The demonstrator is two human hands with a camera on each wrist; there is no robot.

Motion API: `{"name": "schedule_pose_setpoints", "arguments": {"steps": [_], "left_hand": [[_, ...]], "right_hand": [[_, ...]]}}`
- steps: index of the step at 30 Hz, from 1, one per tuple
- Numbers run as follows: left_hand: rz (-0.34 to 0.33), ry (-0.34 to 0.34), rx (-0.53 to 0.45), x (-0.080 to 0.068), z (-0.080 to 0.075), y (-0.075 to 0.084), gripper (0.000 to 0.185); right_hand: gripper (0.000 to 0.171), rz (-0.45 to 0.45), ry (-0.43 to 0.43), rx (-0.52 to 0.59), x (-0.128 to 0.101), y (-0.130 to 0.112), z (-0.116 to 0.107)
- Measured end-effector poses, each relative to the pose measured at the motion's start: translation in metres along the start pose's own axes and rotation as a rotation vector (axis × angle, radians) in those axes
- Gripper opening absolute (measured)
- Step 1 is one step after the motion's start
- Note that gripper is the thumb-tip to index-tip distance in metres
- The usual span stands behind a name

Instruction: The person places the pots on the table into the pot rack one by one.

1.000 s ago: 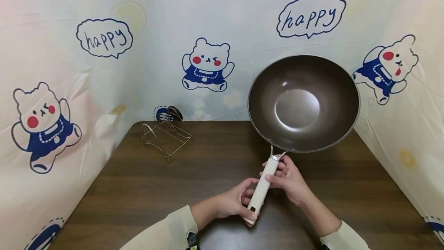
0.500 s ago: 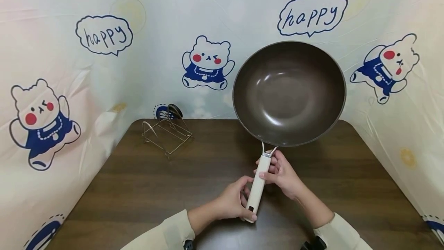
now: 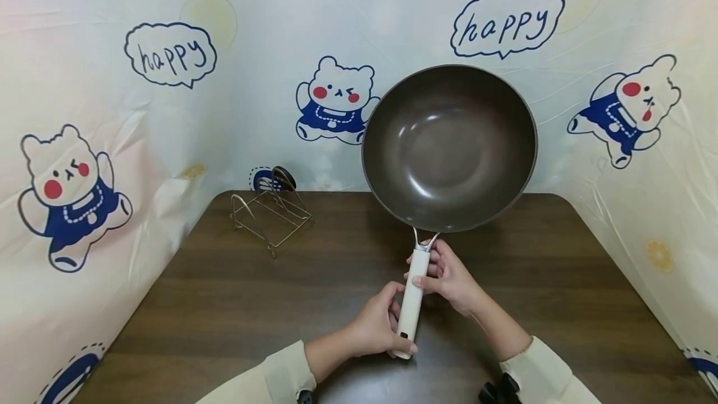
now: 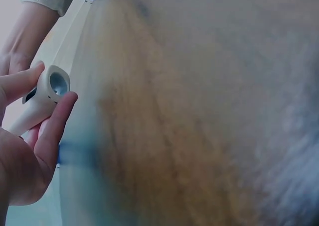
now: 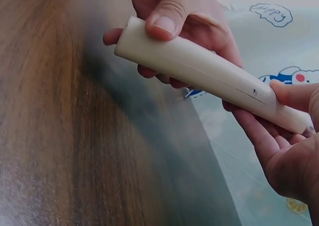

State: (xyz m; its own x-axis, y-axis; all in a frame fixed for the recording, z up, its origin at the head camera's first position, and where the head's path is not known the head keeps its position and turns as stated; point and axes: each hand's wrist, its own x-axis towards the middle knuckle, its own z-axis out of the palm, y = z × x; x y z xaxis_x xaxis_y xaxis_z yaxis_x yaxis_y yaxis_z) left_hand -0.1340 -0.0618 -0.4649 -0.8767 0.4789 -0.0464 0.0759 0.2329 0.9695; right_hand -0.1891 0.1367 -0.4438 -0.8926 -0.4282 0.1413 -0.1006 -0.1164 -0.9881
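A dark brown wok (image 3: pixel 449 148) is held up above the table, tilted so its inside faces me. Its cream handle (image 3: pixel 412 298) points down toward me. My left hand (image 3: pixel 399 324) grips the handle's lower end, and my right hand (image 3: pixel 430 272) grips it just below the metal fork. In the left wrist view the handle's end (image 4: pixel 48 90) sits between the fingers (image 4: pixel 50 131) of my left hand. In the right wrist view the handle (image 5: pixel 209 74) runs from my left hand (image 5: pixel 172 22) down to my right hand (image 5: pixel 279 136).
The brown wooden table (image 3: pixel 252 304) stands below the wok. A small wire rack (image 3: pixel 270 217) sits at its back left. A plastic sheet printed with bears and "happy" bubbles (image 3: pixel 168 55) walls in the back and both sides.
The wok has moved left and a little higher, and its handle now stands more upright. Both hands kept their grip and shifted left with it.
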Motion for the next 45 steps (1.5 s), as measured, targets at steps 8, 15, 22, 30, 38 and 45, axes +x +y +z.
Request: {"name": "schedule_pose_setpoints", "arguments": {"steps": [8,15,22,30,38,45], "left_hand": [[0.047,0.051,0.057,-0.003,-0.002,-0.002,0.082],[0.047,0.074,0.041,-0.003,-0.007,0.002,0.083],[0.030,0.090,0.047,-0.006,-0.010,-0.002,0.086],[0.047,0.184,0.032,-0.010,-0.012,-0.009,0.095],[0.073,0.224,0.025,-0.013,-0.016,-0.012,0.089],[0.095,0.278,-0.015,-0.014,-0.020,-0.016,0.084]], "right_hand": [[0.059,0.001,-0.099,0.022,0.008,-0.005,-0.003],[0.058,0.016,-0.140,0.093,0.019,-0.007,-0.004],[0.060,0.076,-0.131,0.082,0.025,-0.005,0.003],[0.052,0.084,-0.145,0.033,0.036,-0.006,0.011],[0.051,0.099,-0.164,-0.011,0.046,-0.012,0.018],[0.057,0.083,-0.223,-0.018,0.058,-0.018,0.028]]}}
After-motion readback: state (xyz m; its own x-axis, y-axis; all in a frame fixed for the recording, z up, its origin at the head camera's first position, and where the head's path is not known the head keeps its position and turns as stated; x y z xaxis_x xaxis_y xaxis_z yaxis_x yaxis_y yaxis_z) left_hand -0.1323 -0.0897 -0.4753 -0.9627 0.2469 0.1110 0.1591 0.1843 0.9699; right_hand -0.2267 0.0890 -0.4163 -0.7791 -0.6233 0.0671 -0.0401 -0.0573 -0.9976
